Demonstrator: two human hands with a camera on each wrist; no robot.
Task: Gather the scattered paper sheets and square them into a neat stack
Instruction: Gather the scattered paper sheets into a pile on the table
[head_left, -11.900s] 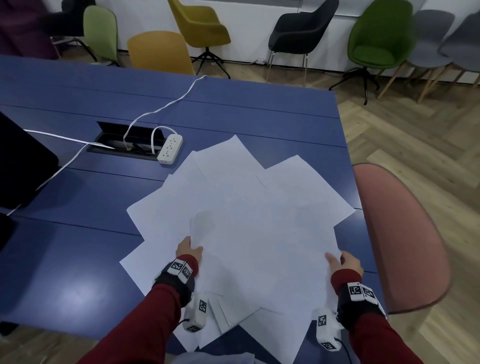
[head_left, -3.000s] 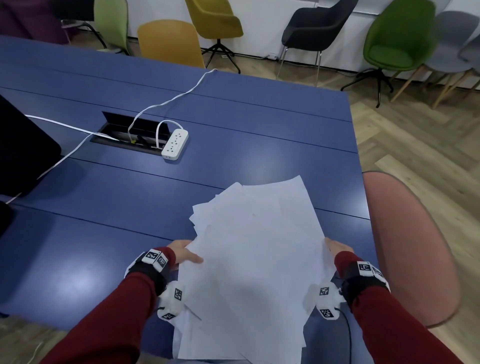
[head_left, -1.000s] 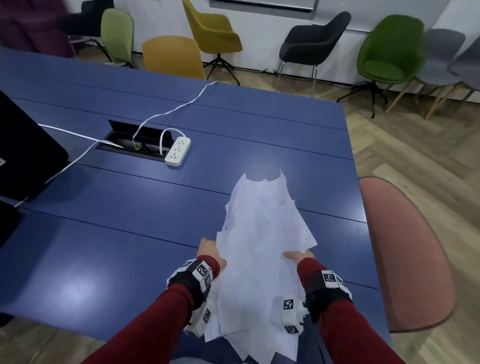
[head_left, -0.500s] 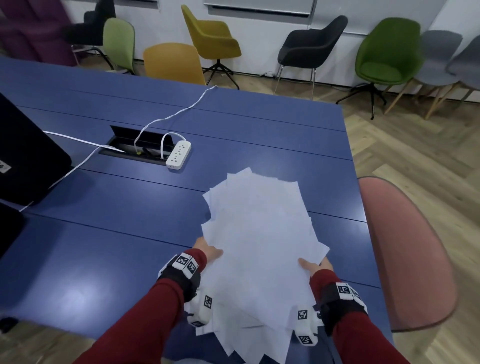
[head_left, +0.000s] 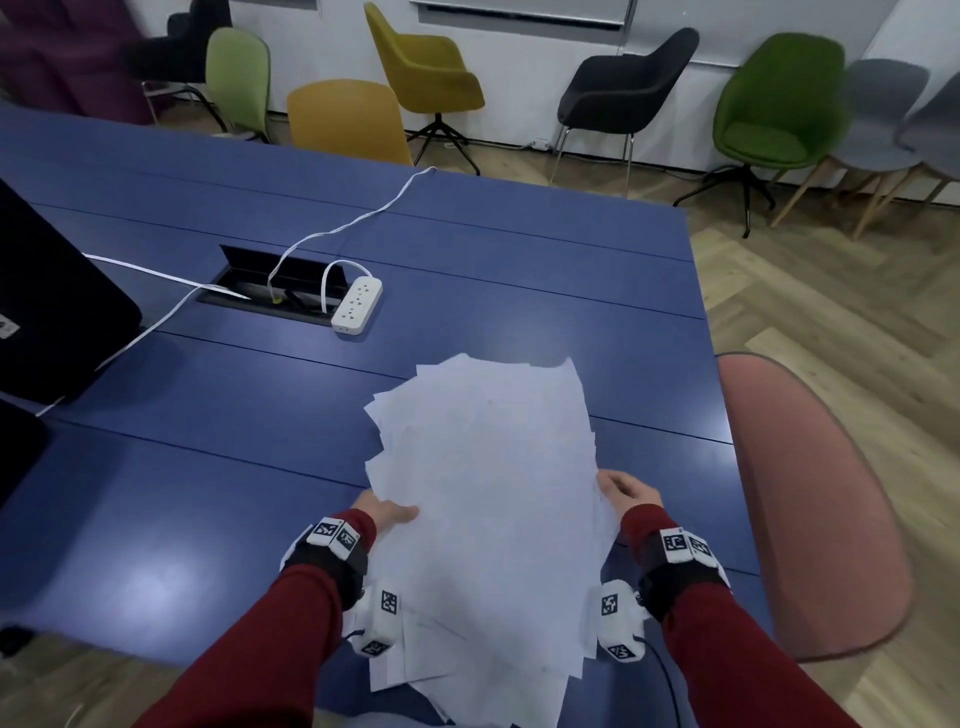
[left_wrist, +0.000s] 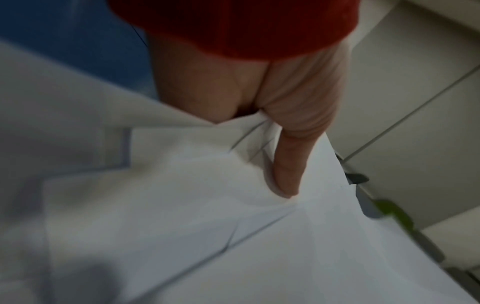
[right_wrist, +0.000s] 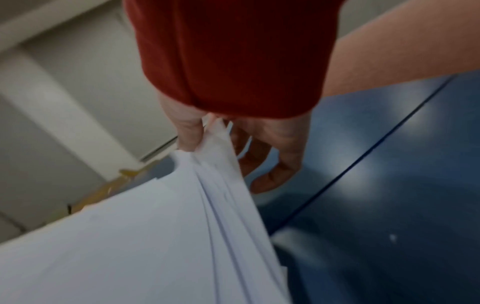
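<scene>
A loose bundle of white paper sheets (head_left: 488, 499) is held above the near right part of a long blue bench (head_left: 156, 519), its edges fanned and uneven, with the lower corners hanging past the bench's near edge. The left side of the bundle is gripped by the left hand (head_left: 387, 514), whose thumb is seen in the left wrist view lying flat on the top sheet. The right side is pinched by the right hand (head_left: 628, 491); in the right wrist view the sheets are bunched between the thumb and the curled fingers (right_wrist: 272, 164).

The bench top is made of blue planks with dark seams and shows soft glare. A cable hatch (head_left: 275, 291) is set into it farther away, and a white power strip (head_left: 357, 306) lies just beside the hatch with white cords running off. A dark object (head_left: 47, 301) is seen at the left edge. A pink chair (head_left: 810, 519) stands at the right of the bench. On the herringbone wood floor (head_left: 857, 322), yellow, black, green and grey chairs are lined along a white wall.
</scene>
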